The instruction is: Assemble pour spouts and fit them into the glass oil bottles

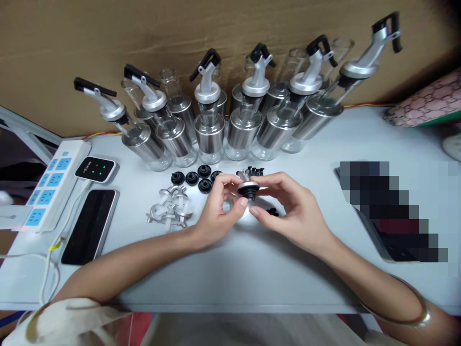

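Observation:
Between my two hands, above the table, is a bottle pourer (248, 188) with a silver collar and a ribbed black stopper pointing down. My left hand (221, 207) is closed on its left side, thumb against the stopper. My right hand (291, 205) grips it from the right, forefinger at the collar and thumb low near the stopper tip. Black rubber stoppers (191, 179) lie just beyond my left hand. Silver pourer tops (171, 207) are heaped to its left. Small black levers (256, 171) sit behind the pourer, and small black parts (272, 211) show beneath my right hand.
Several glass oil bottles (210, 137) with steel sleeves and lever pourers stand in a row before the cardboard (151, 33). At left are a power strip (48, 192), a Wi-Fi device (96, 169), a phone (90, 226) and a white cable (46, 269). A dark, partly pixelated device (382, 235) lies right.

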`<move>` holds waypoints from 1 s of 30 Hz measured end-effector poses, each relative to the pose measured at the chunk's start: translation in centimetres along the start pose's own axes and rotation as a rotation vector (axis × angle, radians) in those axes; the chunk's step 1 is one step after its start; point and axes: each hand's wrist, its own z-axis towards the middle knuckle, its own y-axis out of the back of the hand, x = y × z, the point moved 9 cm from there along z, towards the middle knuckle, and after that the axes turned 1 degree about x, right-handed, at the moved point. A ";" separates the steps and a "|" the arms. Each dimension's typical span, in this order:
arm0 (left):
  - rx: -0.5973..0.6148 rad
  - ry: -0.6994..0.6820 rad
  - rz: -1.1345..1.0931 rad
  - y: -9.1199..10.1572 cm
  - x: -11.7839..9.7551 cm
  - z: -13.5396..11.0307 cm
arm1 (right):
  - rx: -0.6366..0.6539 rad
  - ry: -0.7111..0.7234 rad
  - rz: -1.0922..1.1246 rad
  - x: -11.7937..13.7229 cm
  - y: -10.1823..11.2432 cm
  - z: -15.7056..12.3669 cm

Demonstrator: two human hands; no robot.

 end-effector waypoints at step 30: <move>0.049 -0.037 -0.050 -0.5 0.1 0.2 | 0.018 -0.093 -0.156 -0.2 1.9 1.0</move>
